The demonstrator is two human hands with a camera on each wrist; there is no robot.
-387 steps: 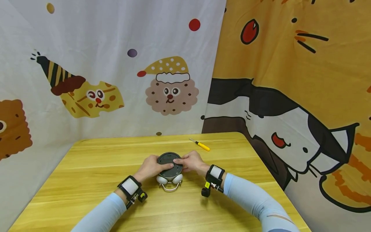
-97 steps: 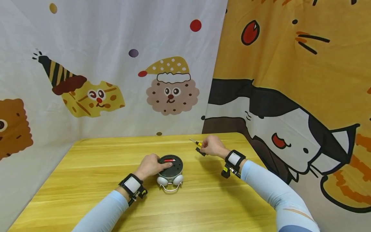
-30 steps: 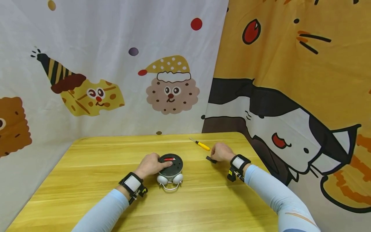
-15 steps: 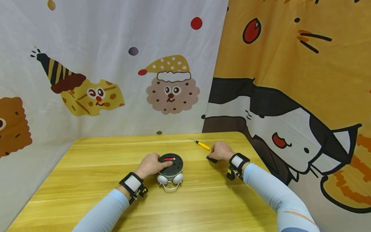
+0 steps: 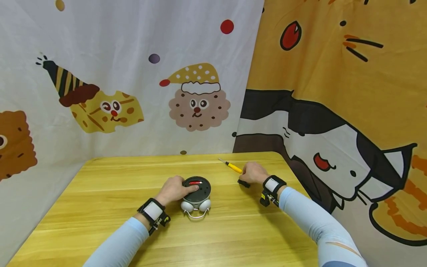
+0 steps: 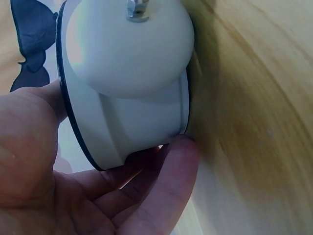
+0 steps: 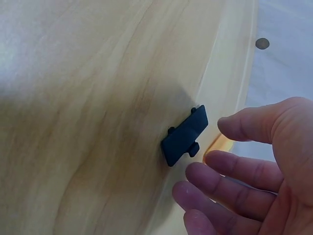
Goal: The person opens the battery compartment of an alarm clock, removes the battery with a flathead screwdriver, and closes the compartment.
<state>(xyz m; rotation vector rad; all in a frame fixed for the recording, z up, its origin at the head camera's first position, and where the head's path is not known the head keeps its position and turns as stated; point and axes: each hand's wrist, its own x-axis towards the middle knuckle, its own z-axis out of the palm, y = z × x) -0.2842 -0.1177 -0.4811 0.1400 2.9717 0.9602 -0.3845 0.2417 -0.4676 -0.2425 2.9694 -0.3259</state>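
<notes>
A white twin-bell alarm clock (image 5: pixel 204 192) lies face down on the table, its dark back up and its bells and handle towards me. A red battery (image 5: pixel 195 183) shows in the uncovered slot of the back. My left hand (image 5: pixel 172 191) grips the clock's left side, thumb on the back; in the left wrist view its fingers curl round the white case (image 6: pixel 139 120). My right hand (image 5: pixel 254 173) is beside the small black battery cover (image 5: pixel 244 183). In the right wrist view the cover (image 7: pixel 185 137) lies on the table, tabs visible, apart from the loosely bent fingers.
A yellow-handled screwdriver (image 5: pixel 234 168) lies just beyond my right hand, its tip pointing to the back left. The wooden table (image 5: pixel 133 172) ends at a cartoon-printed curtain (image 5: pixel 116 144) behind it and on the right.
The battery cover has come off the clock's back, baring the red battery. My right hand carried it to the right, set it down and let go. The left hand stays on the clock.
</notes>
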